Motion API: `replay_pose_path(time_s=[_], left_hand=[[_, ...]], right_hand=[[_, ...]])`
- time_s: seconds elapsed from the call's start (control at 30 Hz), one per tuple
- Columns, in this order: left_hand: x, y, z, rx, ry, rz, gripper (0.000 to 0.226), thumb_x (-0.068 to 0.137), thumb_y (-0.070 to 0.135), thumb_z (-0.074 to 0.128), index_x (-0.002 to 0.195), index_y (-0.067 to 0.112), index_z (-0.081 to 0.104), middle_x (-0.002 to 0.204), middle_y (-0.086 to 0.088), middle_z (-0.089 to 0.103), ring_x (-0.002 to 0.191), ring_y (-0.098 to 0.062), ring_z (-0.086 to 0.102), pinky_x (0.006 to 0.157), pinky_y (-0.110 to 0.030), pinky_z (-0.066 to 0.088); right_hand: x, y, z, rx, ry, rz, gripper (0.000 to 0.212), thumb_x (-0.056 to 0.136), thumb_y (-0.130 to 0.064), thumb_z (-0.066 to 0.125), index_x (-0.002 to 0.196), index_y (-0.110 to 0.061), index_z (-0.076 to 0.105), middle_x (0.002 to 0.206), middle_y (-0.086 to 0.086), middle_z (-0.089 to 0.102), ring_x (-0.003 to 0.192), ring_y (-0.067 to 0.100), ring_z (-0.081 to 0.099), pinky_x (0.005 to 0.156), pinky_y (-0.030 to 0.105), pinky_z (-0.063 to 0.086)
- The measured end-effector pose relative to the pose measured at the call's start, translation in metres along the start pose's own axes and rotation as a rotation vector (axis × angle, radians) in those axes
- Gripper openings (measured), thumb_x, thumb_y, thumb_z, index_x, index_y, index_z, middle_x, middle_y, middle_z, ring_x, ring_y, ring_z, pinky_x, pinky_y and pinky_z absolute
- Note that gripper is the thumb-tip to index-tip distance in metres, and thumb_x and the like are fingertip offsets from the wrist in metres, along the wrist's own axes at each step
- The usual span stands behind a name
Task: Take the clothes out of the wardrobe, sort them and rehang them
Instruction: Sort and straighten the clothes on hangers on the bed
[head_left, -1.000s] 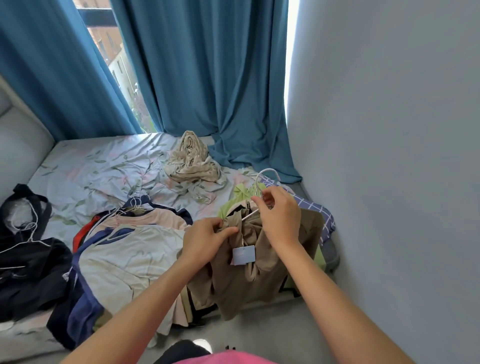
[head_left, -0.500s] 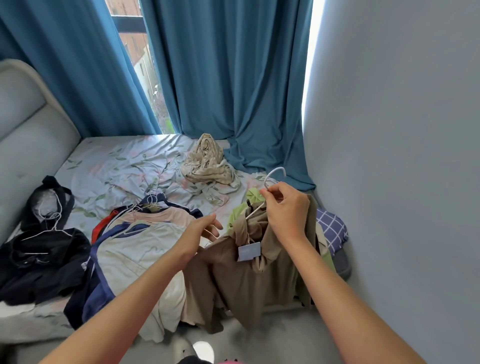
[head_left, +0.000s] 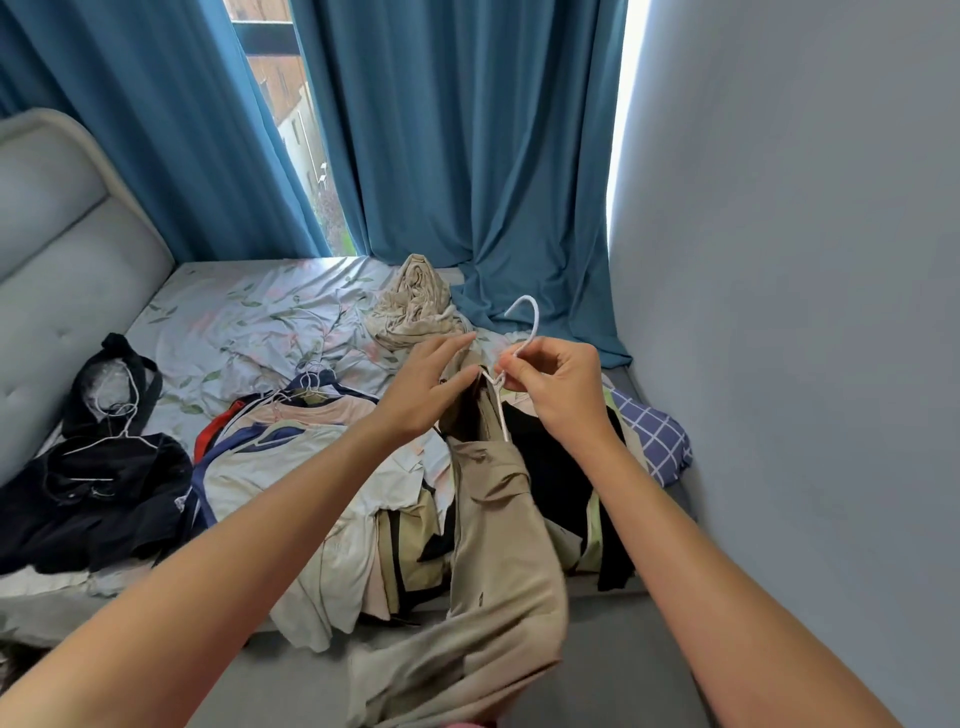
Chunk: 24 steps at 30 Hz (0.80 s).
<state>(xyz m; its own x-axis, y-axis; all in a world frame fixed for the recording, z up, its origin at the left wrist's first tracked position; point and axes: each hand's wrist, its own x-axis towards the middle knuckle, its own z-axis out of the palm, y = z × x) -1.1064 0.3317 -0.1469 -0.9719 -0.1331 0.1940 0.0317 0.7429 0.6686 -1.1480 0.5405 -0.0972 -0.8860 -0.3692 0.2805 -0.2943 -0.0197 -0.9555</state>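
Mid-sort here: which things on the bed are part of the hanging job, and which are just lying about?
Part of the job:
- white hanger, pinched by the right hand
- tan garment on it, left hand open at its collar
- pile of light tops
- dark clothes on hangers

Lying about:
- crumpled beige cloth
- checked pillow
- blue curtains

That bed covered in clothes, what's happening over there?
A person is sorting clothes at the bed with the floral sheet. Their right hand pinches a white wire hanger that carries a beige garment, lifted above the piles. The left hand reaches in with straight fingers. A dark clothes pile lies to the left.
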Motion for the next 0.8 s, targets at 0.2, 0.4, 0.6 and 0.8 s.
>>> replay_pose_path(time_s=[0.2, 0.4, 0.6, 0.8], left_hand=[[-0.002, 0.007, 0.002, 0.089, -0.087, 0.035, 0.035, 0.110, 0.054, 0.033, 0.085, 0.043, 0.055, 0.093, 0.018, 0.058, 0.094, -0.015, 0.054, 0.089, -0.041, 0.041], [-0.009, -0.013, 0.018, 0.110, -0.104, -0.003, 0.039, 0.104, 0.046, 0.052, 0.074, 0.022, 0.046, 0.070, 0.004, 0.053, 0.070, -0.011, 0.051, 0.068, -0.042, 0.039], [0.002, -0.031, 0.061, -0.136, 0.061, -0.163, 0.056, 0.095, 0.045, 0.067, 0.062, 0.012, 0.036, 0.055, 0.004, 0.031, 0.055, -0.011, 0.035, 0.059, -0.038, 0.026], [0.045, -0.060, 0.096, -0.218, 0.117, -0.192, 0.063, 0.095, 0.041, 0.074, 0.058, 0.016, 0.028, 0.052, 0.009, 0.023, 0.052, -0.010, 0.028, 0.057, -0.036, 0.024]], right_hand=[[-0.003, 0.008, -0.034, 0.044, -0.007, 0.116, 0.004, 0.094, 0.000, 0.073, 0.093, 0.001, 0.078, 0.082, 0.013, 0.079, 0.080, 0.022, 0.077, 0.073, 0.028, 0.064], [0.007, 0.037, -0.068, -0.024, 0.111, 0.117, 0.009, 0.095, 0.000, 0.071, 0.089, -0.002, 0.078, 0.080, 0.013, 0.078, 0.075, 0.022, 0.074, 0.071, 0.029, 0.064], [0.040, 0.079, -0.085, -0.053, 0.154, 0.131, 0.007, 0.095, -0.010, 0.075, 0.089, -0.008, 0.078, 0.081, 0.008, 0.079, 0.082, 0.027, 0.077, 0.080, 0.044, 0.064], [0.077, 0.148, -0.112, -0.521, -0.102, 0.173, 0.023, 0.099, -0.049, 0.061, 0.099, -0.030, 0.074, 0.096, -0.015, 0.073, 0.097, 0.007, 0.067, 0.092, 0.037, 0.054]])
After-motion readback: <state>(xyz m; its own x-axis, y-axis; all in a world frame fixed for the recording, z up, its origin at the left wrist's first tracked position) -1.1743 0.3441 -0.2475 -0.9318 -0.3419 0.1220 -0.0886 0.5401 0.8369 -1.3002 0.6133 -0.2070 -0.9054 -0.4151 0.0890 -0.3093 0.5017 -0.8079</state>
